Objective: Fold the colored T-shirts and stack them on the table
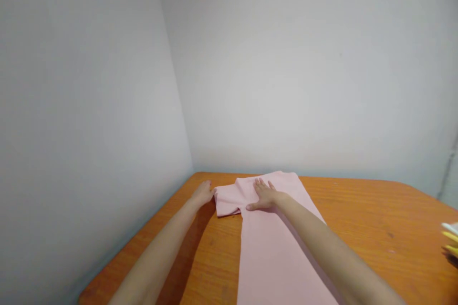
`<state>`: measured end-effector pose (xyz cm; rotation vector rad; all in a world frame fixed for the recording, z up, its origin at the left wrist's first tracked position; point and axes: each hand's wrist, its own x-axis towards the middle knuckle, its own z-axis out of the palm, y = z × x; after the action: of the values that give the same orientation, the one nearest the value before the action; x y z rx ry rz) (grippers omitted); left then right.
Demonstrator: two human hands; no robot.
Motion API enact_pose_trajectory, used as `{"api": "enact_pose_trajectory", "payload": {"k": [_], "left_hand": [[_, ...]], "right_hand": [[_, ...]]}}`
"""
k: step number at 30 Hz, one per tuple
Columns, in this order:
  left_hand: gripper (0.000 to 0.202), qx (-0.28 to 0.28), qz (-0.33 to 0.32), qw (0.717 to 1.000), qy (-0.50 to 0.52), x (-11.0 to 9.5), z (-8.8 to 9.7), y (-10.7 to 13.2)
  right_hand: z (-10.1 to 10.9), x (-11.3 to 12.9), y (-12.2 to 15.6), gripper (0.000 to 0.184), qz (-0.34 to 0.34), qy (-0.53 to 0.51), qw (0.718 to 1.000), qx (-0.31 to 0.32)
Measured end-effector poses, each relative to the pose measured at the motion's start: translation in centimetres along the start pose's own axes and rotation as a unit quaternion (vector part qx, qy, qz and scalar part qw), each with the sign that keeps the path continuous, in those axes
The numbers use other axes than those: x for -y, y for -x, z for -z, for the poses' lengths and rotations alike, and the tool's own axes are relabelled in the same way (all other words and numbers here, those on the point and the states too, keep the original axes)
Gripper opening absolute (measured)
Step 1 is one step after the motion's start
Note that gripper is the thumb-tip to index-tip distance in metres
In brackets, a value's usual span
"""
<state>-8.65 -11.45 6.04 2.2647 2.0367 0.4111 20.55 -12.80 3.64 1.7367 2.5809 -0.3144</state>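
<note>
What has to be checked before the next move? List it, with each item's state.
Right hand flat on the pink shirt: ok.
Left hand against the edge of the folded part: ok.
Folded part lying flat: ok.
Shirt lying on the table without large wrinkles in view: ok.
Shirt's near end: cannot tell, it runs out of view.
Yellow-and-white thing at the right edge: cannot tell what it is, the view cuts it off.
</note>
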Motion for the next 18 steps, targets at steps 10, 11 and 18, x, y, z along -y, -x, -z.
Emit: {"api": "enact_pose_trajectory", "payload": {"k": [10,11,18], "left_hand": [[0.034,0.124,0.041,0.991,0.012,-1.2,-1.8,-4.0],[0.032,0.135,0.048,0.989,0.021,-1.3,-1.9,-4.1],[0.028,0.205,0.061,0.959,0.184,-1.8,1.2,-3.6]], "right_hand": [[-0.7,-0.7,-1.2,0.136,-0.01,-0.019,0.998,0.053],[-0.7,-0.7,-1.2,0.136,-0.01,-0.018,0.998,0.051],[-0.6,-0.6,-0.7,0.137,-0.005,-0.032,0.999,0.032]]}}
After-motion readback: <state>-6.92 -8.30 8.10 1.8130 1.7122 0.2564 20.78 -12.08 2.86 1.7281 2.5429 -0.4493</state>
